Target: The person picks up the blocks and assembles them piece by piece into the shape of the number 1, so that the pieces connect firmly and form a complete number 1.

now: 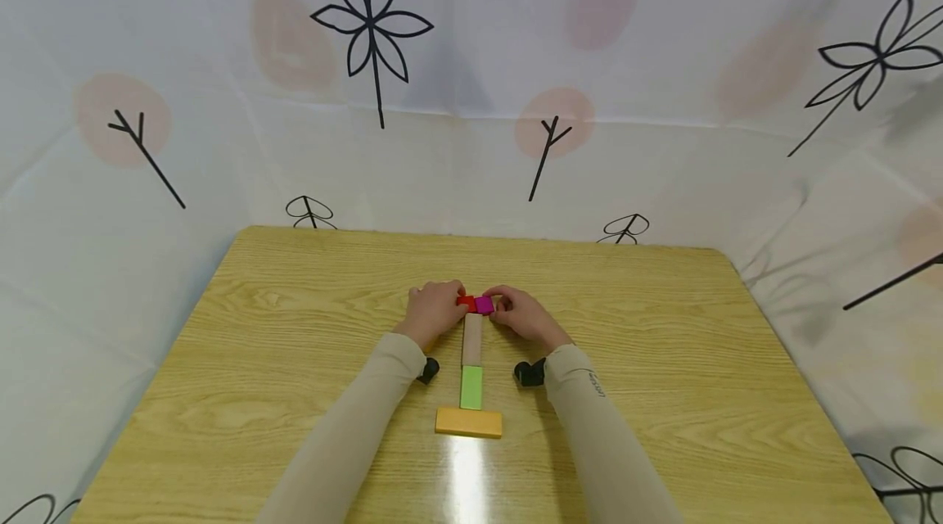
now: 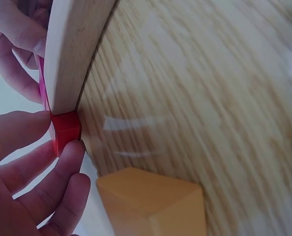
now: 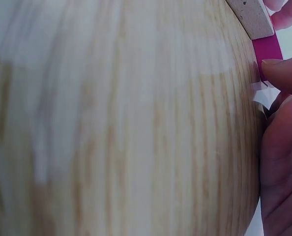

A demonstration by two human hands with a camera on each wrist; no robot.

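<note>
My left hand (image 1: 433, 309) pinches a small red block (image 1: 467, 304) between thumb and fingers. Side by side with it is a magenta block (image 1: 484, 305), held at its right side by my right hand (image 1: 521, 316). Both blocks lie across the far end of a plain wooden block (image 1: 472, 340). In the left wrist view the red block (image 2: 66, 130) touches the end of the plain block (image 2: 72, 59). The right wrist view shows my thumb on the magenta block (image 3: 267, 50); fingers partly hide it.
A green block (image 1: 471, 387) continues the line toward me, ending at a crosswise yellow-orange block (image 1: 468, 422). Another orange block (image 2: 151, 201) sits by my left hand, mostly hidden from the head view. A patterned white cloth (image 1: 471, 172) hangs behind the wooden table (image 1: 295, 327).
</note>
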